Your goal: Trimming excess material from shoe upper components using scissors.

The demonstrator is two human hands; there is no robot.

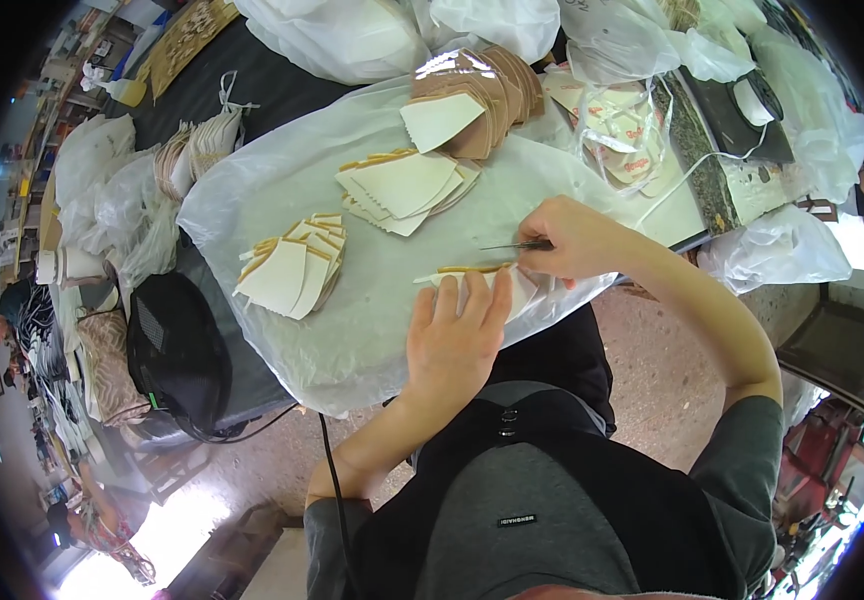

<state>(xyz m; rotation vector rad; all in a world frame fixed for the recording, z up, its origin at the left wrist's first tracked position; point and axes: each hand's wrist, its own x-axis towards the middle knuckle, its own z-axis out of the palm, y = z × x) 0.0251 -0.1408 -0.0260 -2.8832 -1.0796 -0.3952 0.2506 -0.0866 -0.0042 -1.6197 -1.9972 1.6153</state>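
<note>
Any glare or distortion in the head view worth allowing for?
Head view: the lower left burns out white, and highlights streak the brown pieces; same view: edges bend toward the dark rim, while the left hand and right hand read clearly.

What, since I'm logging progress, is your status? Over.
Left hand flat on white piece. Right hand holding thin, dark-handled tool. Piece partly hidden by fingers. Stacks clear of hands.

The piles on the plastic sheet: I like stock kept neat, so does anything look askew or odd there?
One pale piece tops the brown pile, standing out by colour. The leftmost white pile is fanned unevenly, not squared up. No damage is evident.
</note>
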